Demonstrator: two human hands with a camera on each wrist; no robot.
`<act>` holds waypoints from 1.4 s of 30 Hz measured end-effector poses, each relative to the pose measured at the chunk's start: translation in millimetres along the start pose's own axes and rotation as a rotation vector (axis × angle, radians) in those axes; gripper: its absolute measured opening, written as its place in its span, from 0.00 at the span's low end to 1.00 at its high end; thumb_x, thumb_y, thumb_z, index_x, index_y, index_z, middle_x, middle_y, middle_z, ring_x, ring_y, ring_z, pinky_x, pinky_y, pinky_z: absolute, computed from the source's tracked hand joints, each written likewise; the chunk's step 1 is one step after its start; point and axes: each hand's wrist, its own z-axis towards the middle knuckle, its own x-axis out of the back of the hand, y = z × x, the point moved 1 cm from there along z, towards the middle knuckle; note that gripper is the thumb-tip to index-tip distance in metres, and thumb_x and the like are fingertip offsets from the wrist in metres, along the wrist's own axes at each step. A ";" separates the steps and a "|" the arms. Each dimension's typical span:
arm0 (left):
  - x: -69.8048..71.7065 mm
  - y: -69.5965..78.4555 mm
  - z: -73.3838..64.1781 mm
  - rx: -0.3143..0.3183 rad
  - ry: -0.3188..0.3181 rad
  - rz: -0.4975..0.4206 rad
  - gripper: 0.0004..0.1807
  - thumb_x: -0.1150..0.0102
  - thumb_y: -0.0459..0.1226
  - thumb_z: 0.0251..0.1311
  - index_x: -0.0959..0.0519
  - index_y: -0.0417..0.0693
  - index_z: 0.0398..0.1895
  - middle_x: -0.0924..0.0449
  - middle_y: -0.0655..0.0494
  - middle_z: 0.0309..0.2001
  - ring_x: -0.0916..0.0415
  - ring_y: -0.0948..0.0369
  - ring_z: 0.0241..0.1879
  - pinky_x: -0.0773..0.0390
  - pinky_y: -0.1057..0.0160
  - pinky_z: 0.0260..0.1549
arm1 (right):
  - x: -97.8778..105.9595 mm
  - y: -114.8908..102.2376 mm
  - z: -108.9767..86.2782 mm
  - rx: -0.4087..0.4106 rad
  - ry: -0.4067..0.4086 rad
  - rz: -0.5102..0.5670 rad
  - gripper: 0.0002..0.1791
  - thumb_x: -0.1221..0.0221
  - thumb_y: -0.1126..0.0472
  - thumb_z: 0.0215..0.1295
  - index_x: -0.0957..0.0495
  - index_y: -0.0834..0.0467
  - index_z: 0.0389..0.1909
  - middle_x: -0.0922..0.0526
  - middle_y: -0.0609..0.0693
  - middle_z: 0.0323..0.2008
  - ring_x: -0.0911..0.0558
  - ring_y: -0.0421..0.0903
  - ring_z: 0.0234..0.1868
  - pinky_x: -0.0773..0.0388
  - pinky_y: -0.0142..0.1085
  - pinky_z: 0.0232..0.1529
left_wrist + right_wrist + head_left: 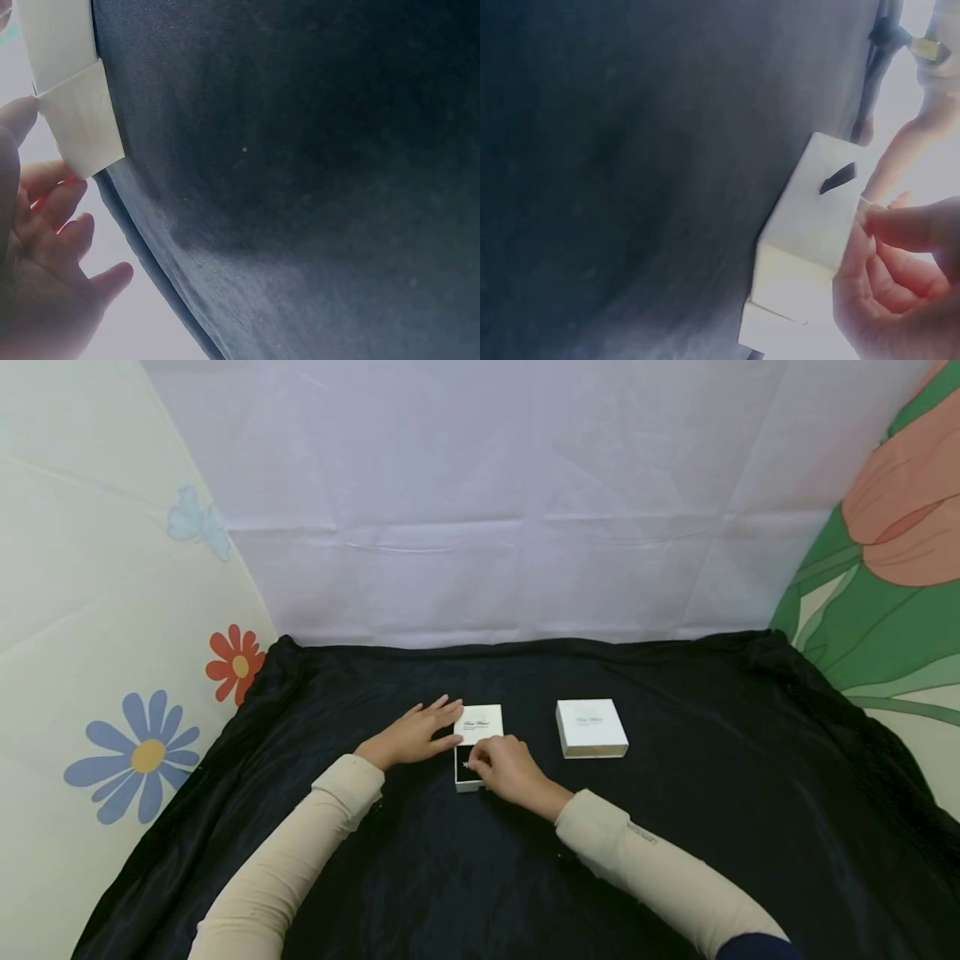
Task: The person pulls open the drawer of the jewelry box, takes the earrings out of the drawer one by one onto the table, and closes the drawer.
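On the black cloth stands a small white drawer-style gift box (478, 718), its printed sleeve at the back and its drawer (470, 787) slid out toward me. The drawer's inside is black, with a small silvery piece of jewellery (466, 765) in it. My left hand (412, 735), fingers spread and nearly straight, touches the sleeve's left side. Over the drawer, my right hand (513, 768) pinches at the jewellery with thumb and forefinger; the fingertips partly hide it. A black ribbon tab (838, 178) shows on the drawer front in the right wrist view.
A second white box (591, 727), closed, sits to the right of the first. The black cloth (712, 827) covers the table. Behind hangs a pale sheet (525, 527), with flower-patterned sheets at both sides.
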 end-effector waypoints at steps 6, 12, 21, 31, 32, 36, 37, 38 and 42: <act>-0.5 -0.3 -0.3 0.006 -0.005 -0.001 0.36 0.55 0.54 0.70 0.46 0.46 0.74 0.52 0.53 0.75 0.61 0.52 0.75 0.54 0.38 0.68 | 3.0 -5.2 -6.3 0.004 -0.039 0.035 0.06 0.38 0.64 0.63 0.16 0.56 0.27 0.18 0.43 0.23 0.23 0.36 0.24 0.25 0.35 0.29; -1.5 -2.9 0.9 0.002 0.004 0.002 0.36 0.55 0.54 0.70 0.46 0.46 0.74 0.52 0.54 0.75 0.61 0.52 0.75 0.54 0.38 0.68 | 4.4 -10.2 -17.1 0.029 -0.084 0.054 0.06 0.38 0.65 0.62 0.16 0.57 0.27 0.18 0.43 0.22 0.24 0.36 0.23 0.26 0.33 0.27; -1.0 -2.3 0.0 -0.001 0.012 0.013 0.36 0.55 0.54 0.70 0.46 0.46 0.74 0.50 0.51 0.75 0.60 0.51 0.75 0.53 0.37 0.67 | -3.2 -11.4 -29.3 0.068 -0.169 0.065 0.07 0.37 0.67 0.60 0.15 0.58 0.24 0.21 0.40 0.16 0.28 0.32 0.17 0.30 0.29 0.22; 1.4 1.2 -2.1 -0.008 0.014 -0.002 0.36 0.54 0.53 0.70 0.46 0.44 0.74 0.50 0.49 0.75 0.59 0.50 0.75 0.54 0.37 0.67 | -13.8 -5.9 -32.3 0.052 -0.179 0.046 0.07 0.37 0.68 0.59 0.15 0.58 0.24 0.19 0.44 0.18 0.26 0.34 0.18 0.28 0.30 0.21; 1.4 1.3 -1.9 -0.007 0.014 -0.003 0.36 0.54 0.53 0.70 0.46 0.44 0.74 0.50 0.50 0.75 0.59 0.50 0.75 0.54 0.37 0.67 | -14.3 -5.4 -32.1 0.048 -0.178 0.043 0.07 0.37 0.68 0.59 0.15 0.58 0.24 0.19 0.44 0.18 0.26 0.34 0.18 0.28 0.30 0.22; 1.4 0.9 -0.7 -0.004 0.015 -0.001 0.36 0.54 0.53 0.70 0.46 0.45 0.74 0.50 0.51 0.75 0.60 0.51 0.75 0.53 0.37 0.67 | -15.4 -4.3 -31.4 0.046 -0.169 0.021 0.07 0.37 0.67 0.58 0.15 0.57 0.23 0.19 0.43 0.18 0.25 0.35 0.19 0.27 0.31 0.22; 1.3 0.8 -0.4 -0.003 0.014 -0.002 0.36 0.55 0.53 0.70 0.46 0.45 0.74 0.51 0.52 0.75 0.60 0.51 0.75 0.53 0.37 0.67 | -15.7 -4.1 -31.2 0.047 -0.165 0.014 0.07 0.36 0.67 0.58 0.15 0.57 0.23 0.19 0.43 0.18 0.25 0.35 0.19 0.27 0.31 0.23; 1.2 0.7 -0.3 -0.003 0.013 -0.003 0.36 0.55 0.54 0.70 0.46 0.45 0.74 0.51 0.52 0.75 0.60 0.51 0.75 0.53 0.37 0.67 | -16.0 -3.9 -31.0 0.046 -0.161 0.009 0.07 0.36 0.67 0.58 0.15 0.57 0.22 0.19 0.43 0.18 0.25 0.35 0.19 0.27 0.31 0.23; 0.9 0.4 -0.6 0.001 0.005 -0.007 0.36 0.55 0.54 0.70 0.46 0.46 0.74 0.51 0.53 0.75 0.60 0.51 0.75 0.54 0.38 0.68 | -16.4 -4.3 -30.2 0.041 -0.153 0.004 0.08 0.37 0.67 0.59 0.15 0.57 0.22 0.20 0.43 0.17 0.26 0.36 0.18 0.27 0.31 0.22</act>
